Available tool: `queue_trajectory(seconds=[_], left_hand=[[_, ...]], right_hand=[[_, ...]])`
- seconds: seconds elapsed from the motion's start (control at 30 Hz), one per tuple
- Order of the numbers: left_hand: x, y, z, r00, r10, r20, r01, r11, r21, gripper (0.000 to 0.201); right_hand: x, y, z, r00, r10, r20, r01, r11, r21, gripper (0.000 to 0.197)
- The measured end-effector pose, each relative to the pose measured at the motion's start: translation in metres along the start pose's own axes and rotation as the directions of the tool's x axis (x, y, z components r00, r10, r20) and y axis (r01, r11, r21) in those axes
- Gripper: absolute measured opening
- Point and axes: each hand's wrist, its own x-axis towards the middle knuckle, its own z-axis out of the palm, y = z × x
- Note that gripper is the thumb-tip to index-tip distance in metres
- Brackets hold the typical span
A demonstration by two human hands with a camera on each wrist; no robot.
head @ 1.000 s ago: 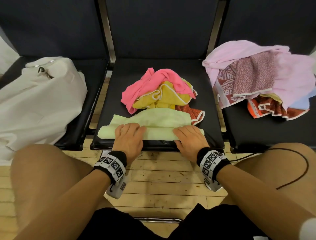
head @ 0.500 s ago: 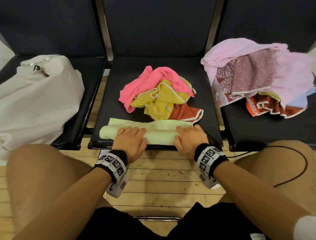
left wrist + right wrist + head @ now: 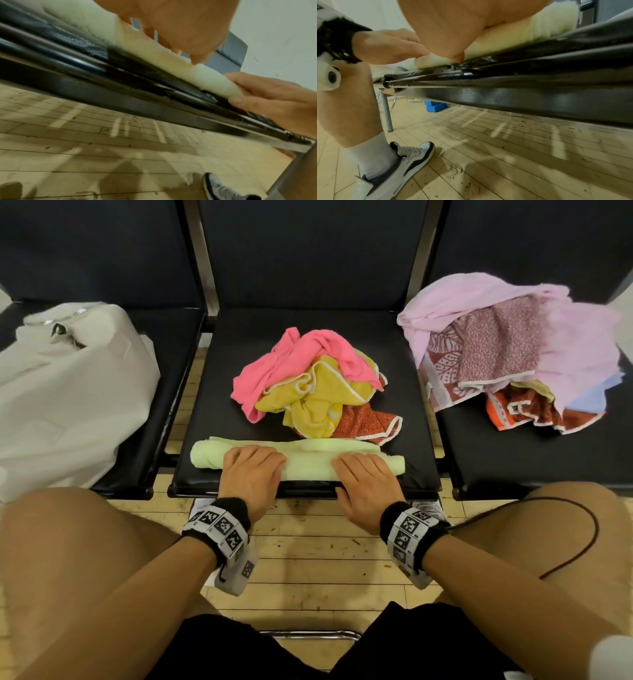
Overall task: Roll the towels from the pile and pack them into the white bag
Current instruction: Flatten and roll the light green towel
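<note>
A pale green towel lies as a long roll across the front of the middle black seat. My left hand rests flat on its left part, and my right hand lies flat on its right part, thumb at the roll's front side. The left wrist view shows the roll under my left hand, with the right hand further along. Behind the roll sits a pile of pink, yellow and red towels. The white bag lies on the left seat.
A second heap of pink, patterned and red towels covers the right seat. My bare knees flank the seat front. The wooden floor is below. A blue block lies under the bench, and a metal bench leg stands nearby.
The green towel's flat part has been rolled up away from me into a tighter, thicker roll. Both hands moved forward with it and stay on top.
</note>
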Motion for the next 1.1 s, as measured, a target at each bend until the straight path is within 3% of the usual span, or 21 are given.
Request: queue_trajectory(seconds=[0.13,0.23,0.37,0.5,0.6,0.67,0.73,0.87,0.93,1.0,1.1], left_hand=[[-0.005,-0.005,0.003,0.987,-0.002,0.162,-0.005,0.999,0.044,0.050],[-0.003,-0.007,0.001,0.981,-0.015,0.196,0.001,0.998,0.068,0.052],[-0.001,-0.006,-0.004,0.978,-0.001,0.210,-0.021,0.994,0.107,0.052],[0.004,-0.006,-0.007,0.963,-0.025,0.268,-0.006,0.993,0.115,0.057],[0.008,-0.004,-0.007,0.948,-0.059,0.313,0.030,0.995,0.096,0.061],[0.011,-0.003,-0.009,0.946,-0.078,0.314,0.060,0.996,0.067,0.058],[0.012,-0.003,-0.008,0.951,-0.085,0.296,0.070,0.996,0.061,0.055],[0.009,0.001,0.000,0.981,-0.094,0.171,0.078,0.992,0.100,0.041],[0.008,0.005,0.002,0.989,-0.102,0.104,0.090,0.989,0.115,0.032],[0.007,0.007,0.003,0.989,-0.111,0.101,0.100,0.989,0.112,0.027],[0.003,0.002,0.004,0.963,-0.139,0.230,0.116,0.987,0.111,0.045]], right_hand=[[0.002,0.005,0.006,0.998,0.034,-0.045,-0.035,0.999,-0.005,0.042],[0.008,0.009,0.006,0.995,0.035,-0.093,-0.037,0.999,-0.026,0.039],[0.014,0.014,0.003,0.997,0.035,-0.066,-0.040,0.997,-0.072,0.047],[0.018,0.016,-0.002,0.996,0.067,0.058,-0.060,0.991,-0.117,0.058],[0.021,0.017,-0.005,0.987,0.099,0.125,-0.090,0.993,-0.073,0.051],[0.022,0.018,-0.004,0.990,0.114,0.082,-0.115,0.993,0.002,0.040],[0.020,0.019,0.000,0.992,0.121,-0.040,-0.117,0.990,0.077,0.031],[0.018,0.020,0.010,0.965,0.051,-0.259,-0.054,0.999,-0.004,0.016],[0.016,0.018,0.014,0.967,-0.041,-0.252,0.036,0.999,-0.023,0.024],[0.012,0.017,0.013,0.982,-0.048,-0.183,0.051,0.999,0.013,0.035],[0.001,0.016,0.009,0.998,0.023,-0.057,-0.023,1.000,-0.001,0.056]])
